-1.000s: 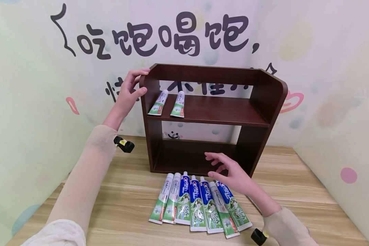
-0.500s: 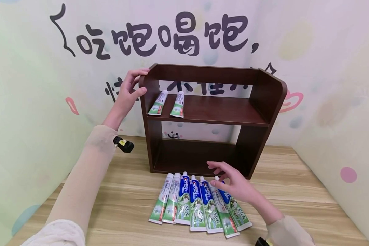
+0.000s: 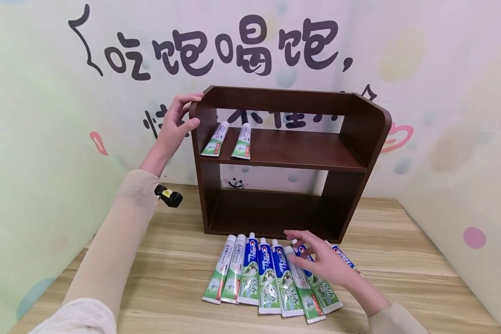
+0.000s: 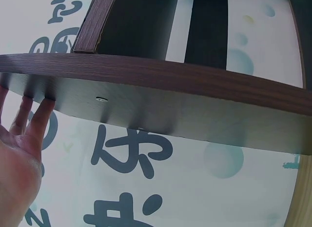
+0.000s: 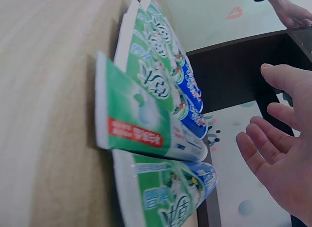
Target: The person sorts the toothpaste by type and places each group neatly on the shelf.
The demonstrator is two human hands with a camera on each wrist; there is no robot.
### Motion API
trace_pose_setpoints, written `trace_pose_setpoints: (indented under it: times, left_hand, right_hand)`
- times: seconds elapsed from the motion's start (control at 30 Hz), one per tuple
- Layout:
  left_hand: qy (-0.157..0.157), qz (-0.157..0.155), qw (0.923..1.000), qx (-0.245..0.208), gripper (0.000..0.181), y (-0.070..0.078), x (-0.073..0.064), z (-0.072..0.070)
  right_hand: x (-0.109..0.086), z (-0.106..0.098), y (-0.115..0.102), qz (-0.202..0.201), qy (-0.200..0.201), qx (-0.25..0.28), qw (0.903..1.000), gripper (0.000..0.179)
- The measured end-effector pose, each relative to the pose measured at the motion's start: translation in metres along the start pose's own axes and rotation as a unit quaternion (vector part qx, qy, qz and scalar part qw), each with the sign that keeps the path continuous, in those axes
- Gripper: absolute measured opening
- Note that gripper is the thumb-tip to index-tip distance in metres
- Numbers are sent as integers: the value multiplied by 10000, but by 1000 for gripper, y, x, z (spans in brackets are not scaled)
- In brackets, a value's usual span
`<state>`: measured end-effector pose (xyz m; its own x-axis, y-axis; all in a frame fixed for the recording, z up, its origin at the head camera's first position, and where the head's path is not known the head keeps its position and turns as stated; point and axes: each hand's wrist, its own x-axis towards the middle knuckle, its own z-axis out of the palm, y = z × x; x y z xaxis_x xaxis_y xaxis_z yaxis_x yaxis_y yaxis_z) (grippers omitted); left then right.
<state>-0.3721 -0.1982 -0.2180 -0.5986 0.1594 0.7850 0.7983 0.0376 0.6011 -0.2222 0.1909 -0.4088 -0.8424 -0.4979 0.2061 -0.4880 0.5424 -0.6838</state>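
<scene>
My left hand [image 3: 173,123] rests its fingers on the left side panel of a dark brown two-tier shelf [image 3: 300,148]; the left wrist view has fairly straight fingers [image 4: 41,120] against the panel. Over the right end of a row of toothpaste tubes hovers my right hand [image 3: 327,262]. It holds nothing, its fingers loosely bent with space between thumb and fingers. A white-and-green toothpaste tube [image 5: 136,112] and a blue-and-green Crest tube [image 5: 173,190] lie near it. My right hand and forearm partly cover another blue tube [image 3: 344,256] farther right.
Two white-and-green toothpaste tubes lie on the upper tier: one at the left panel [image 3: 214,140], another beside it [image 3: 241,143]. Several more, including a blue Crest tube [image 3: 250,264], fan out on the wooden table [image 3: 158,283] before the shelf. Behind stands a lettered wall [image 3: 284,65].
My right hand has lowered from in front of the lower tier toward the right-hand tubes. More of the rightmost blue tube shows behind it. The left hand has stayed in place.
</scene>
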Motion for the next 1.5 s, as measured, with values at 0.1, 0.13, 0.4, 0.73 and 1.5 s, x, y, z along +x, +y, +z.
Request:
trace_pose_setpoints:
  times: [0.1, 0.13, 0.4, 0.73, 1.5]
  left_hand:
    - [3, -13, 10000, 7, 42, -1, 0, -1]
    - [4, -9, 10000, 4, 42, -2, 0, -1]
    - [4, 131, 9999, 80, 44, 0, 0, 0]
    - [8, 342, 9993, 177, 45, -3, 0, -1]
    - [10, 363, 9991, 220, 45, -3, 1, -1]
  right_hand:
    - [-3, 2, 2, 10, -120, 35, 9999, 57]
    - [-4, 2, 4, 2, -163, 48, 9999, 57]
    - [-10, 7, 9, 230, -405, -31, 9989, 56]
    - [-18, 10, 14, 251, -598, 34, 9979, 65]
    - [-18, 14, 3, 1087, -436, -654, 9910, 64]
